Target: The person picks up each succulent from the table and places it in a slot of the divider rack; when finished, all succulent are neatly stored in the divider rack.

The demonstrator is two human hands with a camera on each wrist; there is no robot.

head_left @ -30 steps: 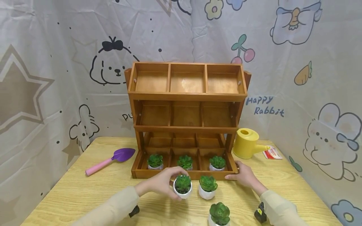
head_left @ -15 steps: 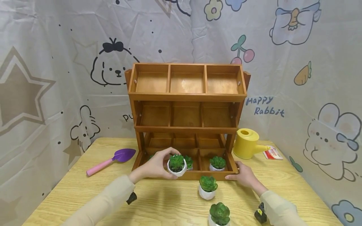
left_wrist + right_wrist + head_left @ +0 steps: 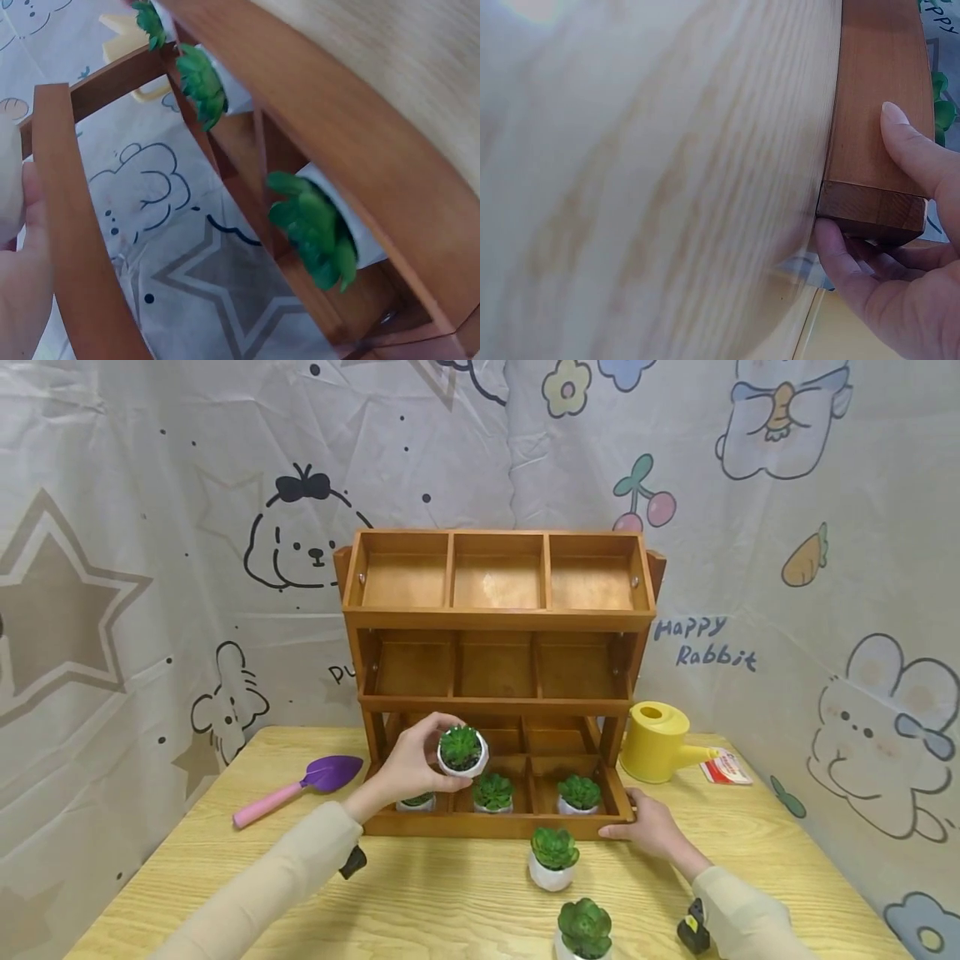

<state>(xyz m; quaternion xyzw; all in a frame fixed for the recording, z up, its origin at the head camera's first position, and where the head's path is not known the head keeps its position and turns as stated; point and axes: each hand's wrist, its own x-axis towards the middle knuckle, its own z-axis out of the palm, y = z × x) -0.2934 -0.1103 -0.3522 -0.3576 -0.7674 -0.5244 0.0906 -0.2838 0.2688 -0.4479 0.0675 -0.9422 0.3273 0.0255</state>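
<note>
In the head view my left hand point(image 3: 411, 767) holds a small potted succulent point(image 3: 461, 750) by its white pot, raised in front of the wooden three-tier shelf point(image 3: 495, 620). The pot is over the lower tier's left and middle compartments. My right hand point(image 3: 651, 825) grips the shelf's lower right corner; in the right wrist view its thumb point(image 3: 907, 139) lies on the front board and the fingers wrap the end. Three succulents, a left one point(image 3: 416, 803), a middle one point(image 3: 492, 793) and a right one point(image 3: 579, 793), sit in the bottom compartments.
Two more potted succulents stand on the table: one near the shelf point(image 3: 553, 858), one at the front edge of view point(image 3: 584, 930). A purple trowel point(image 3: 330, 773) with a pink handle lies left. A yellow watering can point(image 3: 654, 743) and a red-and-white packet point(image 3: 726, 767) are right.
My left hand has lifted the potted succulent from in front of the shelf, up and slightly left, over the bottom tier. The right hand has stayed at the shelf corner.
</note>
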